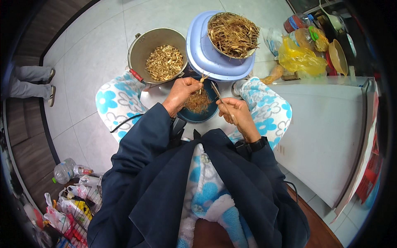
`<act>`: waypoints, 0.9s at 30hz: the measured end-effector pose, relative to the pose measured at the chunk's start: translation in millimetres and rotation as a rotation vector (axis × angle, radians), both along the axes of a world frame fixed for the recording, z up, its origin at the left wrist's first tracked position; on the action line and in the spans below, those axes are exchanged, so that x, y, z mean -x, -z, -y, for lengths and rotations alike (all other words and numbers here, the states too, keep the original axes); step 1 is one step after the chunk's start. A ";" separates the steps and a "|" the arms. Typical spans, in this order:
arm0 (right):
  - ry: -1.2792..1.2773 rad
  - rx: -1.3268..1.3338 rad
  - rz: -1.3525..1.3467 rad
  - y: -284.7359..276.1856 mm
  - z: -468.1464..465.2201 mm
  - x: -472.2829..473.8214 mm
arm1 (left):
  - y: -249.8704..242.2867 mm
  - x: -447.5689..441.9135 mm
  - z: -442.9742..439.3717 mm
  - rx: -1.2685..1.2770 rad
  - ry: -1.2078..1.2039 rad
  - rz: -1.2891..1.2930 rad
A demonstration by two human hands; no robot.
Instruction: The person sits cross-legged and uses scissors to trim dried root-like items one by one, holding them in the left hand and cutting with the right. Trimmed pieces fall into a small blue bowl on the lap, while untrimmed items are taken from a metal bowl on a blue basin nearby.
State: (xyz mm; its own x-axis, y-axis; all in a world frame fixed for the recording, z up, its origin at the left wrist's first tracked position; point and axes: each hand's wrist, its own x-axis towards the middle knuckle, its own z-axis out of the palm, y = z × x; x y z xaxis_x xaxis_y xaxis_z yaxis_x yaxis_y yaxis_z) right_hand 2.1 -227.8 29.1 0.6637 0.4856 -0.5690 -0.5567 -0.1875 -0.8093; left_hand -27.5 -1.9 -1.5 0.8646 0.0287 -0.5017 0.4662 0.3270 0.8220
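Note:
Between finger and thumb, my left hand (183, 93) pinches a small pale root piece (202, 80) with thin rootlets. My right hand (237, 113) is closed on the handles of a pair of scissors (220, 96), whose blades point up just right of the root. Below both hands a dark blue basin (201, 117) holds brown fibrous rootlets (198, 102). A metal pot (136, 49) with a red grip holds many trimmed pale pieces (165, 62). On an upturned-looking lilac plastic tub (198, 46) rests a round bowl heaped with untrimmed, hairy roots (232, 34).
At the upper right lie a yellow plastic bag (299, 57), bottles and a squash-like gourd (274, 74), beside a white appliance-like panel (322, 117). Another person's legs (32, 82) stand at the left. Plastic bags in a wire basket (74, 214) and a bottle (64, 171) are lower left.

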 end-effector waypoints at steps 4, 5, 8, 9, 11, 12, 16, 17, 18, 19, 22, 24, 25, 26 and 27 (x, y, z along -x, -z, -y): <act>-0.056 0.009 0.056 5.9 2.2 3.1 | 4.8 1.3 3.2 -0.070 0.108 0.010; -0.067 0.011 0.079 7.7 1.5 2.9 | 6.4 1.1 3.5 -0.074 0.135 0.004; -0.077 0.028 0.066 10.9 1.8 2.5 | 10.9 1.1 3.8 -0.100 0.215 -0.012; -0.076 0.028 0.062 11.7 2.1 2.2 | 12.1 0.9 3.9 -0.117 0.243 -0.013; -0.076 0.028 0.053 13.3 3.0 2.1 | 14.1 0.9 4.1 -0.144 0.280 -0.008; -0.082 0.034 0.045 14.2 3.5 1.8 | 14.9 1.1 4.4 -0.153 0.291 -0.002; -0.080 -0.006 0.046 19.9 5.0 3.3 | 19.5 1.5 4.4 -0.186 0.312 0.007; -0.077 -0.036 0.049 21.7 5.1 4.3 | 21.2 1.3 4.6 -0.194 0.310 0.024; -0.078 -0.014 0.069 23.6 5.1 5.1 | 23.0 1.4 4.9 -0.202 0.307 0.040; -0.083 0.004 0.083 25.4 4.8 5.8 | 24.7 1.5 5.0 -0.226 0.307 0.052; -0.091 0.038 0.134 29.5 4.8 8.8 | 29.3 2.0 4.6 -0.195 0.304 0.056; -0.102 0.074 0.203 31.5 4.3 10.4 | 31.4 2.2 3.3 -0.211 0.339 0.031; -0.112 0.102 0.253 32.4 3.8 11.1 | 32.2 2.4 2.9 -0.228 0.357 0.021; -0.132 0.151 0.298 32.9 4.1 11.5 | 32.9 2.5 2.8 -0.212 0.352 0.022; -0.130 0.137 0.278 33.3 4.7 11.3 | 33.4 2.6 2.8 -0.205 0.348 0.024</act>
State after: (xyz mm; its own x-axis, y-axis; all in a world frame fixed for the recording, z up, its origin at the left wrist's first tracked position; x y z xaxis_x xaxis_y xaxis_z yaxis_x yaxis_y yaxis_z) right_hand -9.3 -232.5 -4.2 0.7403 0.5074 -0.4411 -0.2829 -0.3601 -0.8890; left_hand -30.1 -4.7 -34.9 0.8516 -0.1709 -0.4956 0.5001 -0.0188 0.8658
